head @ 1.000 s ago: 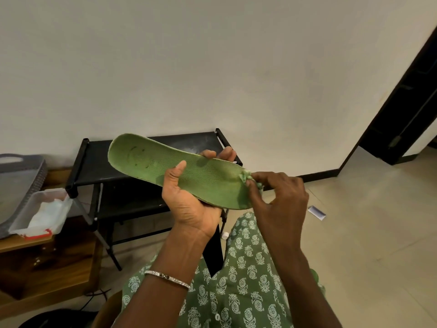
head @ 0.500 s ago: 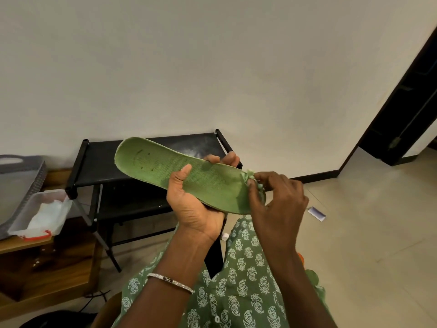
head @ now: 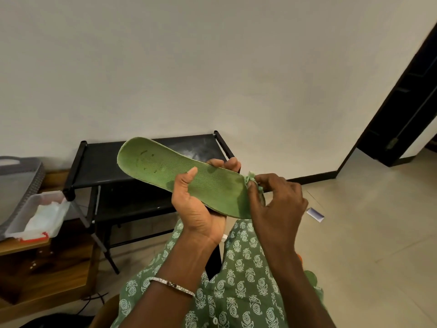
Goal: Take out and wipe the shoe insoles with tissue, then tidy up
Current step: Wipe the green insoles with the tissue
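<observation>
A green shoe insole (head: 165,166) with a textured top and a few dark marks near its toe is held up in front of me, toe end pointing left. My left hand (head: 201,204) grips its middle from below, thumb on top and fingertips curled over the far edge. My right hand (head: 276,204) pinches a small crumpled green-stained tissue (head: 251,179) against the insole's heel end. Most of the tissue is hidden by my fingers.
A black two-tier rack (head: 99,166) stands against the wall behind the insole. At left, a clear plastic box (head: 33,223) holding white tissue sits on a wooden table (head: 23,247), beside a grey tray (head: 19,183). A small white packet (head: 315,214) lies on the tiled floor at right.
The insole has drifted slightly right and its toe end tilted up a little. My right hand stays at the heel end with the tissue, shifted slightly.
</observation>
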A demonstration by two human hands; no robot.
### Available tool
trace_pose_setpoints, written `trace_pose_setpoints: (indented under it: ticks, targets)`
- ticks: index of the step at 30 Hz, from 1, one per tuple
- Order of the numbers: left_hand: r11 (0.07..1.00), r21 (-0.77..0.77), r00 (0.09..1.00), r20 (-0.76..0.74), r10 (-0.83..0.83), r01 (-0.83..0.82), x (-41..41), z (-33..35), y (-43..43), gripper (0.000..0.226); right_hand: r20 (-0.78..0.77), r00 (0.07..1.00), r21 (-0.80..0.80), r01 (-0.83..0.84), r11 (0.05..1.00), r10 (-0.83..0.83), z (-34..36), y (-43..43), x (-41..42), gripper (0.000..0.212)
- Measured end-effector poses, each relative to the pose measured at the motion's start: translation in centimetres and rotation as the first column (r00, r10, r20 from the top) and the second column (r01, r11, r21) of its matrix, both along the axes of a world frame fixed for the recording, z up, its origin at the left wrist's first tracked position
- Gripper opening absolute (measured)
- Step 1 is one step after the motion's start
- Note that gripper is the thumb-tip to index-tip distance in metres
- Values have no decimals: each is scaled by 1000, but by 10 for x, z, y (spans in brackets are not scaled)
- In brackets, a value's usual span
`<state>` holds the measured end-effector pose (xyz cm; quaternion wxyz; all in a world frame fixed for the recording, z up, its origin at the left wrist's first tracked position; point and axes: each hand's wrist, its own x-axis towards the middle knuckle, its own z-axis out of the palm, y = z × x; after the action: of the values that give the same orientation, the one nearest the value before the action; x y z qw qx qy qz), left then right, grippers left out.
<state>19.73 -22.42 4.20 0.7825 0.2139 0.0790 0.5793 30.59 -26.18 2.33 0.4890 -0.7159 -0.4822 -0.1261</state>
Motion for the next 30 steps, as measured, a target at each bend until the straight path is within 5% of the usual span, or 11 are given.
trace_pose_setpoints:
  ticks: [7, 30]
  targets:
    - [996, -74, 993, -105, 50, -58, 11, 9, -13, 43, 49, 992, 67, -116, 991, 113, 14, 6, -33, 9]
    - [999, -7, 999, -22, 46, -46, -2, -2, 2, 44, 59, 998, 10, -4, 1000, 3, -1, 0, -7, 10]
